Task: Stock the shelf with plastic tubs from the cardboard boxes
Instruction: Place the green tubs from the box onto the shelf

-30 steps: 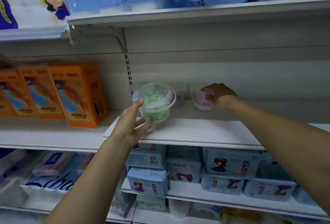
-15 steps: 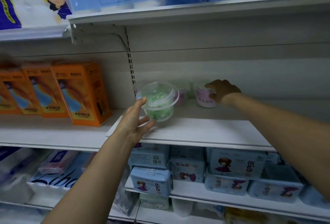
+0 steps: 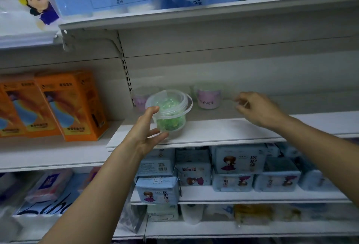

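Clear plastic round tub of green beads (image 3: pixel 169 113): frame centre, gripped by our left hand (image 3: pixel 143 133) over the white shelf board (image 3: pixel 223 131).
Right hand (image 3: pixel 258 107): loosely curled, empty, right of the pink-labelled tub (image 3: pixel 208 98).
Technique: we should set it flat, beside that tub.

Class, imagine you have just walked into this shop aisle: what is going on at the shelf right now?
A person is stocking a shop shelf. The left hand grips a clear tub of green beads low over the white shelf; whether it rests on the board cannot be told. The right hand hovers empty, apart from a pink-labelled tub standing at the back. Another pink tub stands behind the green one. Orange boxes fill the neighbouring shelf.
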{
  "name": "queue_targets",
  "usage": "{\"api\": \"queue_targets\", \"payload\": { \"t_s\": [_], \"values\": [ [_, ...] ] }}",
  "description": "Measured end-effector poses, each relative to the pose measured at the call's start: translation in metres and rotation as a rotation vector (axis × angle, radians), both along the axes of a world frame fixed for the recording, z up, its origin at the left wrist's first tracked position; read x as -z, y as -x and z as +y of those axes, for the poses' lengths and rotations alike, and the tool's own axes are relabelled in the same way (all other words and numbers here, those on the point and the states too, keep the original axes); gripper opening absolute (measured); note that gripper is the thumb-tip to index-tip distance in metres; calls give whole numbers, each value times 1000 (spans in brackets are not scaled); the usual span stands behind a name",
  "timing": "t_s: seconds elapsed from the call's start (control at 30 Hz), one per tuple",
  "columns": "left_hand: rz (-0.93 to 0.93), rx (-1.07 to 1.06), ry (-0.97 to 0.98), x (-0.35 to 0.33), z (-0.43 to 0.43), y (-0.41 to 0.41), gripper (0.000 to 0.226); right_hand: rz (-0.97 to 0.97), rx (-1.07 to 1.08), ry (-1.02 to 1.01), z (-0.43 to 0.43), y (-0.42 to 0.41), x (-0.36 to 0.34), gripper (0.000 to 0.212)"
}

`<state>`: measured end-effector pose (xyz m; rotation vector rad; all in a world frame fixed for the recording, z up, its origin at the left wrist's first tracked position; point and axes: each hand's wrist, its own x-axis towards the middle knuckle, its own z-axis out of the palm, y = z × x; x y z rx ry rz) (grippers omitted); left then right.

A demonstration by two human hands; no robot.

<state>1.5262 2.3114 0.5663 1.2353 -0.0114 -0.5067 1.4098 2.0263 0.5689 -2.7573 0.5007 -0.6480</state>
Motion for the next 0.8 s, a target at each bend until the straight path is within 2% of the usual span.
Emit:
{"api": "queue_targets", "payload": {
  "t_s": [0.17,0.4,0.63,0.8],
  "values": [
    [-26,43,-55,1,-33,32,53,38,50,38,-11,49,-5,33],
    [81,38,-38,2,-112,75,60,57,-15,166,-70,80,-24,32],
    [178,-9,-31,-11,-199,112,41,96,-108,245,-138,95,-32,30],
    [176,2,-66,-12,-235,131,46,67,-127,234,-170,98,-31,29]
  ]
}}
